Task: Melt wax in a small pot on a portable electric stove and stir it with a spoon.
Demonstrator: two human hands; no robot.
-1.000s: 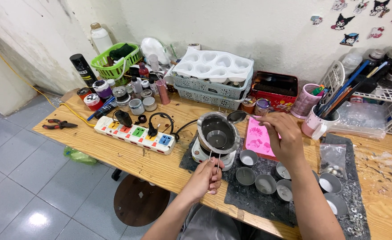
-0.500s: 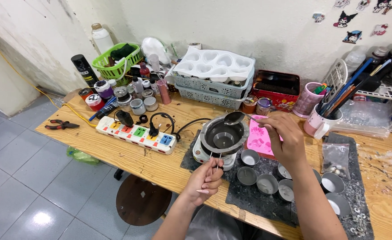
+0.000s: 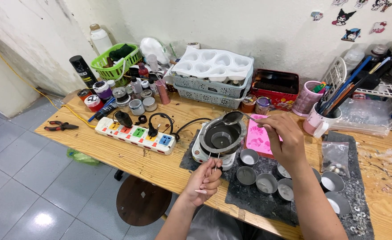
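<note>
My right hand (image 3: 281,137) holds a metal spoon (image 3: 234,118) by its handle, with the bowl over the far rim of a steel melting pot (image 3: 222,135). The pot stands on a small white hotplate (image 3: 205,154) at the table's middle. My left hand (image 3: 205,179) grips the pot's two thin wire handles (image 3: 214,161) at the near side. A smaller round cup sits inside the pot. Several small round tins (image 3: 266,182) with pale wax stand on the dark mat (image 3: 258,200) under my right forearm.
A pink silicone mould (image 3: 257,138) lies right of the pot. A white power strip (image 3: 135,134) and red pliers (image 3: 60,127) lie to the left. Jars, baskets, a white heart-shaped mould tray (image 3: 214,66), pen mugs (image 3: 320,118) and a wire rack line the wall. A stool (image 3: 140,202) stands below.
The spoon has dropped a little, from above the pot's far rim down onto it. My left hand has stayed on the wire handles. The view shifted slightly.
</note>
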